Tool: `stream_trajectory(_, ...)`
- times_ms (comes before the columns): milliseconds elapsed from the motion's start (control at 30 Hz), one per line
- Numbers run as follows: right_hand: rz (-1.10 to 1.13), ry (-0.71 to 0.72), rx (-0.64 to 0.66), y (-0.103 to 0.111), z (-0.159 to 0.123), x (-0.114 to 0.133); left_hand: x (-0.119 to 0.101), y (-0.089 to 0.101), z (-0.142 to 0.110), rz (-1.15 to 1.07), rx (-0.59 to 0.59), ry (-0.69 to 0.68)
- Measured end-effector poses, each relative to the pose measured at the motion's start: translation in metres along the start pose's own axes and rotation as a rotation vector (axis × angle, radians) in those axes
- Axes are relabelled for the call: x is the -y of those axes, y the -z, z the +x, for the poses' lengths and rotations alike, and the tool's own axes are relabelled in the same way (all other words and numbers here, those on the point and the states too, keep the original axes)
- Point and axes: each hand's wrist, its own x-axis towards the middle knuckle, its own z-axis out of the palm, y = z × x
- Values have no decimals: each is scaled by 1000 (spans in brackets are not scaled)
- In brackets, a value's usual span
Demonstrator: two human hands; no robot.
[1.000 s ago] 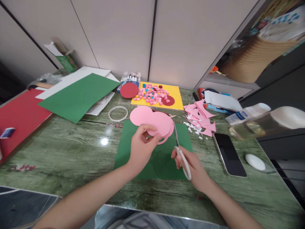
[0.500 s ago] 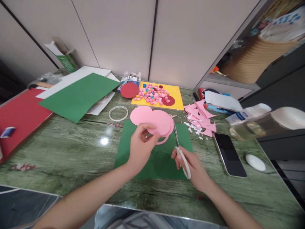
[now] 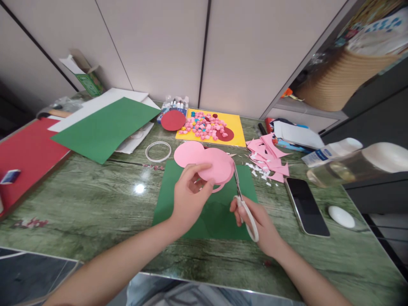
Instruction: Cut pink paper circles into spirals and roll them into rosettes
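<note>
On a green table (image 3: 105, 204), the left hand (image 3: 189, 199) pinches a pink paper disc (image 3: 218, 163) over a green sheet (image 3: 219, 216); light and probably easily creased, it suits this gentle hold near its rim. Just right, the right hand (image 3: 259, 221) is curled round white-handled scissors (image 3: 237, 187), blades beside the disc.

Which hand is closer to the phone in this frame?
Right. The right hand, holding the scissors, is just left of the phone; the left hand, holding pink paper, is farther left.
</note>
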Motion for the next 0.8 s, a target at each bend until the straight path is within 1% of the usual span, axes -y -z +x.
stream_trajectory(467, 9, 8, -1, 0, 0, 0, -2, 0, 0, 7, 4, 26)
stream_trajectory(800, 13, -8, -2, 0, 0, 0, -1, 0, 0, 2, 12, 17)
